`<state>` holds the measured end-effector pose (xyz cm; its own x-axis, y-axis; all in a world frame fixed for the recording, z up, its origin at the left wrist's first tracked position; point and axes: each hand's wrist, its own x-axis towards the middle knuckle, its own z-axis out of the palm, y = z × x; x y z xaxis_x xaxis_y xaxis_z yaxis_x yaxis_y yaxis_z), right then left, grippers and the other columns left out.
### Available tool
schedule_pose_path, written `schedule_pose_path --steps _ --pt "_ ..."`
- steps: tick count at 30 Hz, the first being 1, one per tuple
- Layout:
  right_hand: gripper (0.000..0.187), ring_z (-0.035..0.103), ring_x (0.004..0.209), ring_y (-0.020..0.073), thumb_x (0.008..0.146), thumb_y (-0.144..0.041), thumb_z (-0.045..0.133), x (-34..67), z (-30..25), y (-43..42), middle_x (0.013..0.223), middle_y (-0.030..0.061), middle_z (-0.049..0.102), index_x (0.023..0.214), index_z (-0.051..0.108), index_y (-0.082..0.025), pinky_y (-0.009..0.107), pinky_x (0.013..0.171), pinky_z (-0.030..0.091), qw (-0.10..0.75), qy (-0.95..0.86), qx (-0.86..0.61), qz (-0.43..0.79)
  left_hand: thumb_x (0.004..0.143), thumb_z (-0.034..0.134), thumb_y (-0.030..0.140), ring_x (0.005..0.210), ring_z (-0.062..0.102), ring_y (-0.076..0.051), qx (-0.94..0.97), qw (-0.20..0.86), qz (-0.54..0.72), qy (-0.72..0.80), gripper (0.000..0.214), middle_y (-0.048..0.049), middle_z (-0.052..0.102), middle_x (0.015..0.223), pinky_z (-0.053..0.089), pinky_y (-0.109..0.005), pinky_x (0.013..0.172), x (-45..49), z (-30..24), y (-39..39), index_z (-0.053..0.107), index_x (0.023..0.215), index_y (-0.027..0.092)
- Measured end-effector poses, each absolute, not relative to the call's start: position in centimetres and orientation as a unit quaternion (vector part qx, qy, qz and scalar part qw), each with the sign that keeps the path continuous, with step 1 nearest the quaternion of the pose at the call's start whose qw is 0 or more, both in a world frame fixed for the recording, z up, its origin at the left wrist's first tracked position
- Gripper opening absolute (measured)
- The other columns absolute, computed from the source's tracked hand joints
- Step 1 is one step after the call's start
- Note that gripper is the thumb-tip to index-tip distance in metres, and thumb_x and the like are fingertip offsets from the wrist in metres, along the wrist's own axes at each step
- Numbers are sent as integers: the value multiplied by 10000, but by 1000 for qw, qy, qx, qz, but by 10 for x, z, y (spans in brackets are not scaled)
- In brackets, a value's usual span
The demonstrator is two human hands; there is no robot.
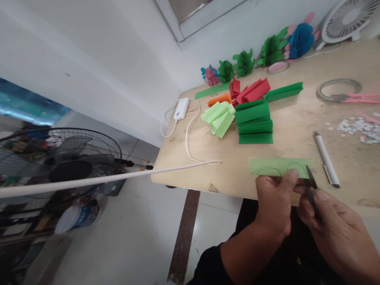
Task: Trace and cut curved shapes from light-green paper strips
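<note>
My left hand (274,202) pinches the lower edge of a light green paper strip (267,163) near the table's front edge. Curved pencil-like outlines are drawn on the strip, partly covered by my thumb. My right hand (332,221) is wrapped round a pair of dark scissors (311,178), whose blades are at the strip's right end. Most of the scissors' handles are hidden in my fingers. To the right of the strip lies a white pen (326,158). Behind it stands a pleated dark green paper (255,122) beside a pleated light green paper (219,118).
Red pleated papers (252,92) and an orange one (219,99) lie farther back. Paper figures (271,50) line the wall beside a white fan (350,19). Tape (338,81), pink scissors (362,98) and paper scraps (360,128) lie right. A white cable (118,177) crosses the table's left edge.
</note>
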<state>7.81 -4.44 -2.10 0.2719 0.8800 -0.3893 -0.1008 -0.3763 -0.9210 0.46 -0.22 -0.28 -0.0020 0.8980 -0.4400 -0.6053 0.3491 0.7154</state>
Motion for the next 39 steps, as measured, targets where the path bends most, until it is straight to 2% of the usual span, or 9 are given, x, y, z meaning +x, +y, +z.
schedule_pose_path --steps 11,21,28,33,39 --pt "466 356 464 116 746 -601 570 81 -32 -50 493 -18 396 487 460 -230 268 426 333 487 -278 -618 551 742 668 265 610 678 -148 174 687 553 439 140 -53 704 650 519 -217 562 5 -4 -3 684 712 130" --pt "521 331 421 111 765 -638 514 81 -27 -47 450 -20 369 452 434 -228 277 405 290 457 -332 -645 515 707 727 333 614 681 -162 171 691 550 437 218 -63 704 642 523 -232 566 4 -3 -3 694 725 118" --pt "518 326 426 110 767 -636 510 81 -33 -50 464 -20 369 456 434 -230 276 403 292 453 -337 -650 509 668 766 351 678 694 -175 163 693 549 439 254 -86 739 792 536 -250 594 3 -6 -3 708 770 125" --pt "520 352 430 116 773 -642 492 82 -28 -48 467 -14 384 455 443 -233 278 410 303 447 -349 -655 500 697 735 289 736 696 -169 177 690 557 427 179 -95 742 901 530 -236 619 3 -7 -4 707 770 129" --pt "528 339 413 113 778 -640 482 82 -28 -47 451 -15 373 446 433 -232 280 396 280 446 -358 -656 492 679 733 266 762 690 -161 164 689 549 444 148 -93 739 889 529 -247 706 2 -6 -2 697 715 127"
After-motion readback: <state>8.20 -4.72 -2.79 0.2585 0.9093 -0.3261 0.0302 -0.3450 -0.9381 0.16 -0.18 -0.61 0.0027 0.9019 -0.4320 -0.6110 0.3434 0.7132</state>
